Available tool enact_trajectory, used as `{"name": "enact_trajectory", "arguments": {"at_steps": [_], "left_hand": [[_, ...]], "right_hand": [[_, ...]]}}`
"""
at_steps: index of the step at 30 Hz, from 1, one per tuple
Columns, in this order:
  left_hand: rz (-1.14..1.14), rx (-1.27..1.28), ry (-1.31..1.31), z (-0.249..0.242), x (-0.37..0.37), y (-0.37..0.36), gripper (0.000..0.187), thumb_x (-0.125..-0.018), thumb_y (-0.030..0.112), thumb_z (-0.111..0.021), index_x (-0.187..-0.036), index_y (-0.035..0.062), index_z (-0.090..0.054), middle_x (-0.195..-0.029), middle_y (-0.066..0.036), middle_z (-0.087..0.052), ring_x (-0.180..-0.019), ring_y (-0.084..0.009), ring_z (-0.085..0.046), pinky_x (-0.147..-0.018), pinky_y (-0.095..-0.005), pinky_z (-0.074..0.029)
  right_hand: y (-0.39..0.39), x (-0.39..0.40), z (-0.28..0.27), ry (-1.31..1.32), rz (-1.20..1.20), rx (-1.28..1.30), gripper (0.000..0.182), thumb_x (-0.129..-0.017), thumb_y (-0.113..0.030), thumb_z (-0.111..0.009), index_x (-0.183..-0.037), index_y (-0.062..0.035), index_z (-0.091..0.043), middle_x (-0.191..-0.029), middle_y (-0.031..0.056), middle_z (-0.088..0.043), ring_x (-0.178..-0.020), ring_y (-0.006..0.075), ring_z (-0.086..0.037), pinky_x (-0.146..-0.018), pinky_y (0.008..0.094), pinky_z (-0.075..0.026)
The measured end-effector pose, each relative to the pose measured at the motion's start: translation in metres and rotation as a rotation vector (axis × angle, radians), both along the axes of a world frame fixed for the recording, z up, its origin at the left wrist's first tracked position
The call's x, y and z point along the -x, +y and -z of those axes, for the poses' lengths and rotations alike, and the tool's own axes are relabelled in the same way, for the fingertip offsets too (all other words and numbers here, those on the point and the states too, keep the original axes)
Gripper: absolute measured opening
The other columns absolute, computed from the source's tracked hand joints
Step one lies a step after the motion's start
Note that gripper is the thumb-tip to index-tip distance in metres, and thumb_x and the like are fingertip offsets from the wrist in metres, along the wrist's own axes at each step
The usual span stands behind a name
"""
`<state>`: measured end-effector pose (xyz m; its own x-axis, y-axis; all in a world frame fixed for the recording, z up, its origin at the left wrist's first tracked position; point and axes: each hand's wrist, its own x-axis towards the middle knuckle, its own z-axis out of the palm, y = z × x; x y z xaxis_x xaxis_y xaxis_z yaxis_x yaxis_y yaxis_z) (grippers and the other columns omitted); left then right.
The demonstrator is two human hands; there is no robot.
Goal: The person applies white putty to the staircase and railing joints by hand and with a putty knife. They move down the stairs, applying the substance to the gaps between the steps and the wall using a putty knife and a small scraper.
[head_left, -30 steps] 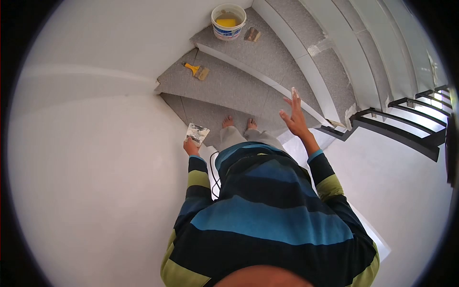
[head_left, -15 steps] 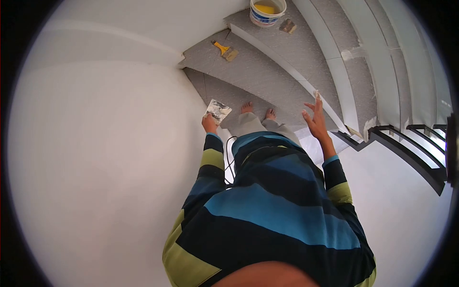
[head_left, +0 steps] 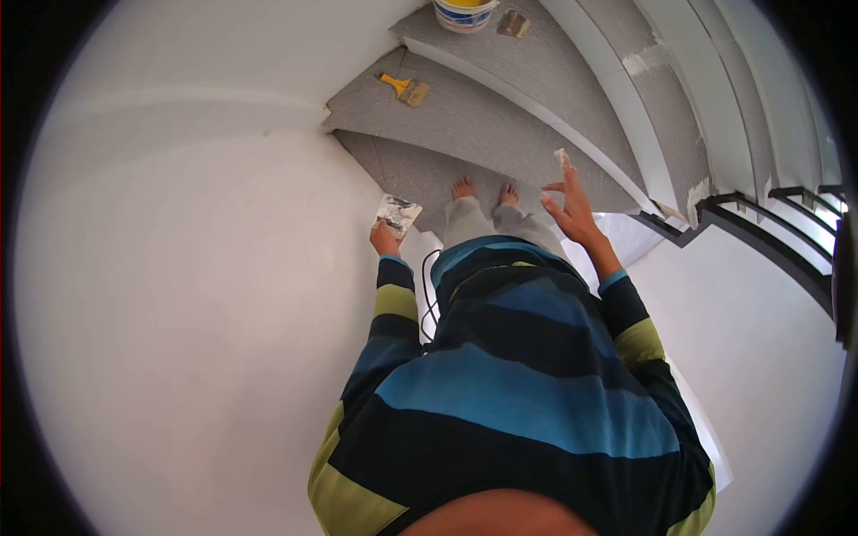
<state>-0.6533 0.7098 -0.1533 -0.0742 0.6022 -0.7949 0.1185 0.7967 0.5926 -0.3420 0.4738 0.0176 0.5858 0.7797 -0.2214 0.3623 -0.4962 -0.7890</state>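
Note:
My left hand (head_left: 385, 239) grips the lower edge of a small flat square scraper (head_left: 399, 213), its face smeared with white and dark filler. That hand is close to the white wall (head_left: 206, 268) on the left. My right hand (head_left: 574, 207) is raised over the steps with its index finger stretched out and the other fingers apart. A white dab of filler (head_left: 560, 154) sits on the index fingertip, and nothing else shows in that hand. Below it are the grey stair treads (head_left: 500, 134).
On the tread ahead lies a brush with a yellow handle (head_left: 396, 86). Higher up stand a white bucket (head_left: 465, 16) with something yellow inside and a small brown block (head_left: 514, 24). A dark metal railing (head_left: 760, 219) runs along the right. My bare feet (head_left: 464, 187) are on a lower tread.
My right hand has shifted slightly left, and its index finger now points up with white filler showing on the tip. The left hand still holds the scraper. The view has tilted a little.

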Motion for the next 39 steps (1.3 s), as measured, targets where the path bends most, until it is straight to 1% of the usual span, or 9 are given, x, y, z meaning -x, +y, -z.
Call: {"name": "enact_trajectory", "arguments": {"at_steps": [10,14,17,19,29,32,34,37,39], "left_hand": [[0.111,0.035,-0.067,0.006,0.015,0.031,0.035,-0.082,0.021,-0.051,-0.114,0.0069,-0.049,-0.110,-0.014,-0.051,-0.098,-0.0319,-0.052,-0.069,-0.0467,-0.051],[0.252,0.040,-0.081,-0.003,0.013,0.044,0.034,-0.083,0.021,-0.049,-0.113,0.0067,-0.050,-0.108,-0.012,-0.053,-0.097,-0.0296,-0.054,-0.070,-0.0456,-0.052],[0.400,0.032,-0.083,-0.002,0.018,0.066,0.033,-0.086,0.023,-0.046,-0.115,0.0066,-0.049,-0.107,-0.011,-0.054,-0.095,-0.0279,-0.055,-0.073,-0.0447,-0.052],[0.475,0.020,-0.084,-0.007,0.012,0.074,0.033,-0.087,0.025,-0.045,-0.114,0.0070,-0.049,-0.107,-0.011,-0.054,-0.094,-0.0277,-0.055,-0.072,-0.0439,-0.052],[0.775,-0.080,-0.148,-0.037,-0.018,0.098,0.030,-0.091,0.024,-0.040,-0.113,0.0059,-0.049,-0.104,-0.009,-0.057,-0.089,-0.0238,-0.058,-0.071,-0.0370,-0.051],[0.820,-0.091,-0.223,-0.022,-0.022,0.106,0.030,-0.091,0.024,-0.040,-0.113,0.0059,-0.049,-0.103,-0.009,-0.057,-0.087,-0.0236,-0.059,-0.070,-0.0364,-0.052],[0.816,-0.077,-0.236,-0.048,-0.031,0.091,0.030,-0.091,0.024,-0.040,-0.113,0.0058,-0.049,-0.103,-0.009,-0.058,-0.088,-0.0238,-0.060,-0.069,-0.0367,-0.052],[0.877,-0.092,-0.252,-0.037,-0.034,0.095,0.029,-0.091,0.023,-0.042,-0.113,0.0056,-0.049,-0.103,-0.009,-0.058,-0.087,-0.0240,-0.060,-0.068,-0.0367,-0.052],[0.838,-0.114,-0.223,-0.033,-0.038,0.087,0.027,-0.091,0.022,-0.045,-0.111,0.0050,-0.051,-0.102,-0.008,-0.059,-0.086,-0.0237,-0.060,-0.067,-0.0367,-0.051]], "right_hand": [[-0.012,0.030,0.001,0.155,0.002,-0.001,0.084,-0.080,-0.042,-0.056,-0.141,-0.0056,-0.011,-0.141,0.0207,-0.023,-0.094,0.0271,-0.059,-0.093,0.0399,-0.037],[-0.023,0.044,0.002,0.176,0.149,-0.018,0.085,-0.079,-0.042,-0.056,-0.141,-0.0073,-0.009,-0.141,0.0197,-0.023,-0.092,0.0261,-0.059,-0.092,0.0381,-0.038],[-0.029,0.062,0.004,0.180,0.252,0.021,0.085,-0.079,-0.040,-0.056,-0.142,-0.0100,-0.008,-0.142,0.0189,-0.023,-0.092,0.0248,-0.059,-0.093,0.0433,-0.036],[-0.040,0.081,0.002,0.158,0.277,-0.002,0.085,-0.079,-0.032,-0.057,-0.141,-0.0099,-0.005,-0.141,0.0222,-0.021,-0.089,0.0335,-0.059,-0.083,0.0409,-0.044],[-0.146,0.207,0.040,0.073,0.804,-0.168,0.086,-0.077,-0.033,-0.060,-0.141,-0.0079,-0.008,-0.139,0.0253,-0.022,-0.085,0.0318,-0.060,-0.081,0.0417,-0.045],[-0.166,0.257,0.075,0.036,0.948,-0.114,0.087,-0.076,-0.035,-0.060,-0.140,-0.0056,-0.010,-0.140,0.0245,-0.020,-0.102,0.0334,-0.054,-0.089,0.0413,-0.042],[-0.202,0.264,0.060,-0.200,1.014,0.131,0.088,-0.074,-0.036,-0.063,-0.140,-0.0043,-0.015,-0.142,0.0209,-0.022,-0.109,0.0341,-0.049,-0.087,0.0371,-0.043],[-0.227,0.283,0.057,0.074,1.150,0.312,0.088,-0.073,-0.039,-0.064,-0.138,-0.0018,-0.017,-0.140,0.0240,-0.023,-0.126,0.0357,-0.030,-0.098,0.0382,-0.035],[-0.254,0.305,0.095,0.194,1.305,0.421,0.088,-0.073,-0.046,-0.060,-0.137,-0.0001,-0.020,-0.138,0.0257,-0.027,-0.130,0.0376,-0.023,-0.103,0.0426,-0.027]]}}
